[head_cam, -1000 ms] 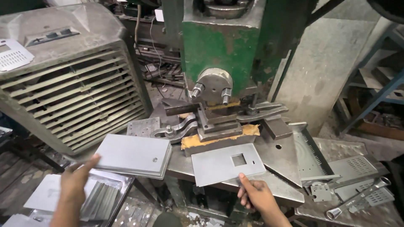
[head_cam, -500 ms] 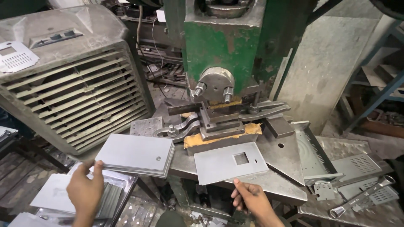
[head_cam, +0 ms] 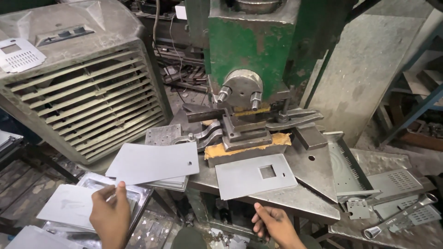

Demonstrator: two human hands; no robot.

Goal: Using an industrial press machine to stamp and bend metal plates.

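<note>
- Your left hand (head_cam: 110, 216) pinches the blank sheet (head_cam: 154, 162) by its near edge, above the stack (head_cam: 173, 183); so thin a grip could let it tip and slide off.
- Your right hand (head_cam: 273, 223) hangs loosely spread, empty, just below the punched plate (head_cam: 255, 175) on the desk (head_cam: 304, 203); its overhanging edge could cut.
- The press die (head_cam: 244, 136) sits close behind: keep fingers out.

Dim workshop light, soft daylight from the upper right, deep shadows under the bench, dull sheen on steel sheets, edges bowed, corners slightly soft
</note>
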